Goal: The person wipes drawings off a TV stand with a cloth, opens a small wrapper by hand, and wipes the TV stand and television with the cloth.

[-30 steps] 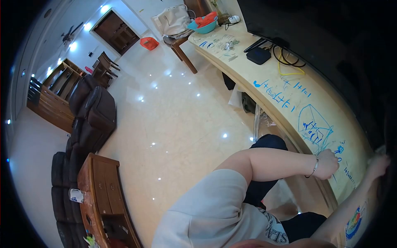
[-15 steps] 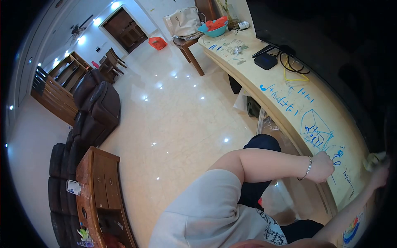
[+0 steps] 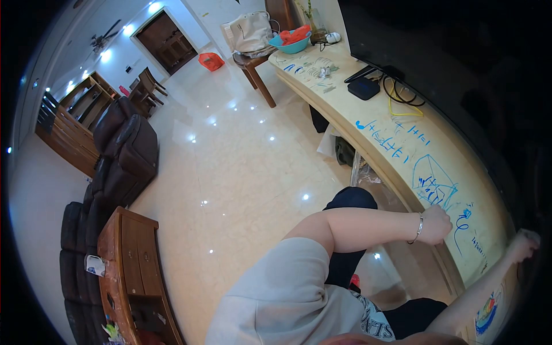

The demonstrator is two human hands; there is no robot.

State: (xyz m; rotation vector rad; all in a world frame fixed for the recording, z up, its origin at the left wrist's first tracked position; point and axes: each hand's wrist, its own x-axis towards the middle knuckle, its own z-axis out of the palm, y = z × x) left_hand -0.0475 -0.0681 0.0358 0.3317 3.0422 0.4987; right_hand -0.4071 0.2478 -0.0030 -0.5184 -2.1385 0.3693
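Note:
My left hand [image 3: 434, 225], with a silver bracelet at the wrist, is closed and rests on the front edge of the cream cabinet top [image 3: 397, 150]. Whether anything is inside its curled fingers is hidden. Blue drawn lines and writing [image 3: 434, 181] cover the surface beside and beyond it. Over the right end of the cabinet top, close to the dark television [image 3: 437, 63], is my right hand [image 3: 523, 245]. Its fingers are bent, and what they hold, if anything, cannot be made out in the dark edge of the view.
A black box [image 3: 363, 88] with black and yellow cables lies near the television. Farther off are a teal bowl [image 3: 292, 47] with a red bag, and a chair [image 3: 259, 80] bearing a white bag. A wooden cabinet [image 3: 138, 253] and dark sofas [image 3: 129, 149] stand at the left.
My left hand has shifted left along the cabinet edge, baring more of the blue marks. The pale cloth-like thing seen by my right hand earlier no longer shows. The view has also shifted slightly.

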